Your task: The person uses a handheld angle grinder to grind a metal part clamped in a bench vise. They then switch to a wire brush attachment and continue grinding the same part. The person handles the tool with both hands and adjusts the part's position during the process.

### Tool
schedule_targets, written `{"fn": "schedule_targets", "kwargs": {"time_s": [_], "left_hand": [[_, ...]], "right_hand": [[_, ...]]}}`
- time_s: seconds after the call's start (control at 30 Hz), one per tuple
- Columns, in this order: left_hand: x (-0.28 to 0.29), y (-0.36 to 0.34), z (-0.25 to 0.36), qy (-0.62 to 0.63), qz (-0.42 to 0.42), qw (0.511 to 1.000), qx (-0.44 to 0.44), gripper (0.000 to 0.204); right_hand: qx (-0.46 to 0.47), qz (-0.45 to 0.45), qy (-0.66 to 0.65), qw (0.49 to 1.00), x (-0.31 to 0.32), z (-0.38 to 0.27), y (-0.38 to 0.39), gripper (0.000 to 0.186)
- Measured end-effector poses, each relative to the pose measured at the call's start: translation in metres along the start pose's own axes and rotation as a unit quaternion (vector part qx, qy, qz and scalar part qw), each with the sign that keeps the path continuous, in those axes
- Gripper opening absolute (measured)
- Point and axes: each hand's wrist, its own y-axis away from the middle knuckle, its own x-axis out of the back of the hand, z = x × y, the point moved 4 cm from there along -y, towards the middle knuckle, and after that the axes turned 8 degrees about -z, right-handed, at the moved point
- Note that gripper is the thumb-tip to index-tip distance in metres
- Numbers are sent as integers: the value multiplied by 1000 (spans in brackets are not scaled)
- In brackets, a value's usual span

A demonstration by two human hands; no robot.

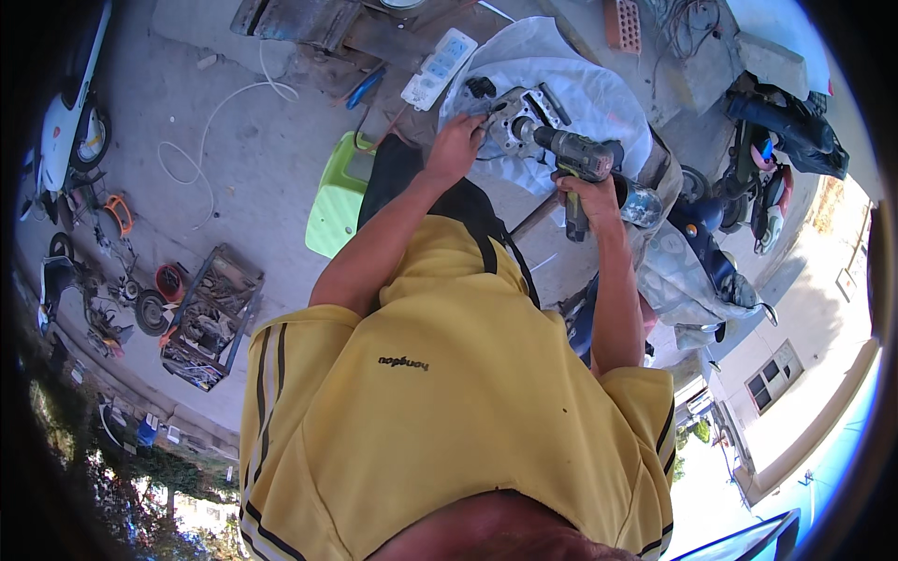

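My right hand (587,198) grips the handle of a grey cordless drill (578,157), whose nose points left into a grey metal engine part (506,122). My left hand (456,142) rests on the near left side of that metal part, fingers curled against it. The part lies on a white cloth (599,98) spread over a work surface. My yellow shirt fills the lower middle of the view.
A white power strip (438,67) lies left of the cloth, a green plastic stool (339,196) below it. A metal crate of parts (208,318) and scattered parts sit on the concrete at left. Scooters stand at far left (70,122) and right (781,159).
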Motion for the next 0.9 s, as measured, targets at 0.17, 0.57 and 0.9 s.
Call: {"fn": "schedule_targets", "kwargs": {"time_s": [0.17,0.57,0.9], "left_hand": [[1,-2,2,3,0,1000,-5,32],[1,1,2,-25,-14,1000,5,35],[1,2,1,-4,-14,1000,14,33]], "right_hand": [[15,26,-76,997,-16,17,2,22],[24,53,-265,963,-27,43,-11,28],[49,50,-110,991,-21,3,34,33]]}}
